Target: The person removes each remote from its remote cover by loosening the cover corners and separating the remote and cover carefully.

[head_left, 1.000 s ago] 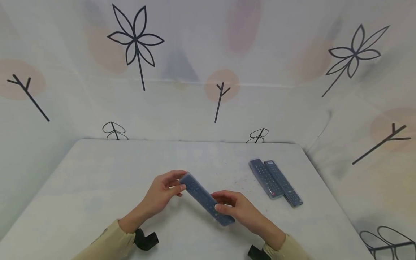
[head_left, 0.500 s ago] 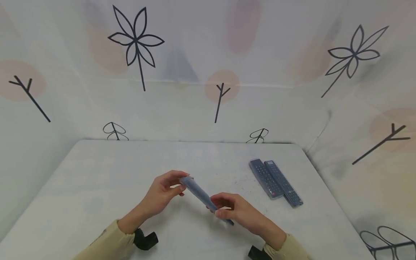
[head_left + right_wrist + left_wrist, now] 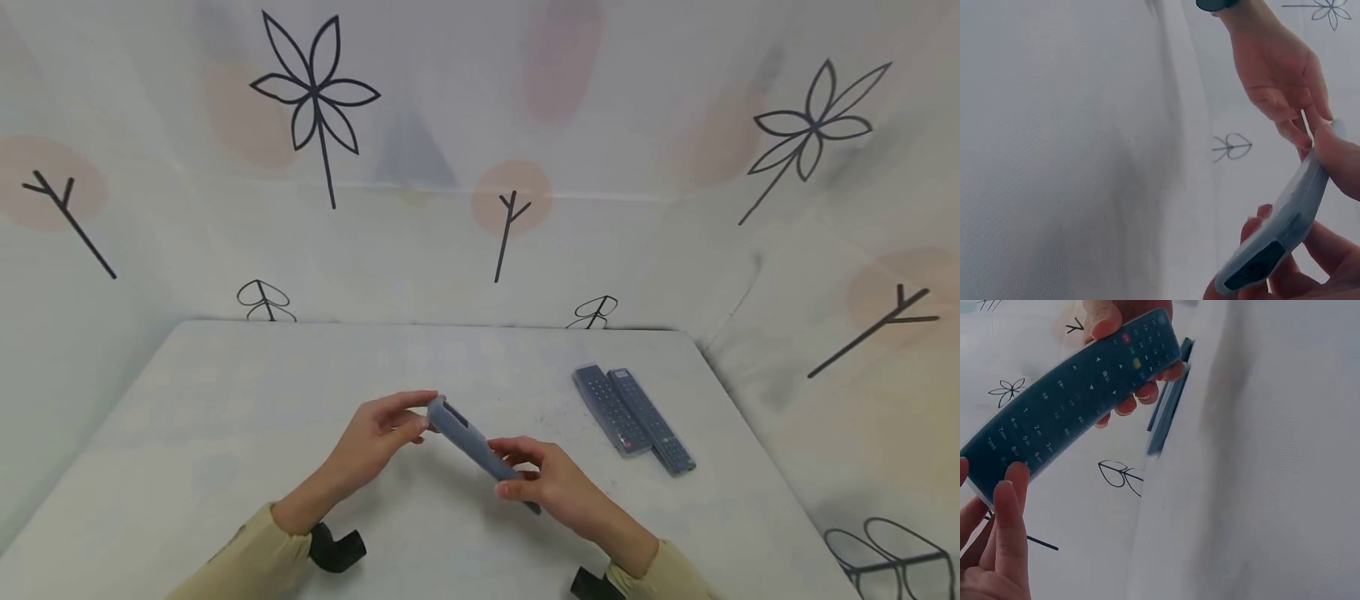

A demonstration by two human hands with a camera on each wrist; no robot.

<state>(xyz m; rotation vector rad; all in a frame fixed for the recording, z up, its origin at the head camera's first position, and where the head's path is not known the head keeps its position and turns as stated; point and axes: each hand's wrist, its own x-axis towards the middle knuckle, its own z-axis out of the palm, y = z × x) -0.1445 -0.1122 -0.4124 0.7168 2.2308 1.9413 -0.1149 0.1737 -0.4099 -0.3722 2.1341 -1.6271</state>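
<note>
A long dark remote control (image 3: 472, 442) in a translucent sleeve is held above the table between both hands. My left hand (image 3: 382, 429) pinches its far end with thumb and fingertips. My right hand (image 3: 536, 479) grips its near end with curled fingers. The remote is turned so its grey back faces the head view. Its button face (image 3: 1079, 400) shows in the left wrist view, its back and edge (image 3: 1285, 231) in the right wrist view. Two more remotes (image 3: 633, 408) lie side by side on the table to the right.
The white table (image 3: 225, 400) stands in a corner of patterned cloth walls (image 3: 480, 167). The two spare remotes lie near the right edge. Black wrist straps (image 3: 337, 550) sit at both cuffs.
The held remote has been rolled about its long axis: its button face, up a second ago, now points away, and its grey back shows. Both hands stayed in place.
</note>
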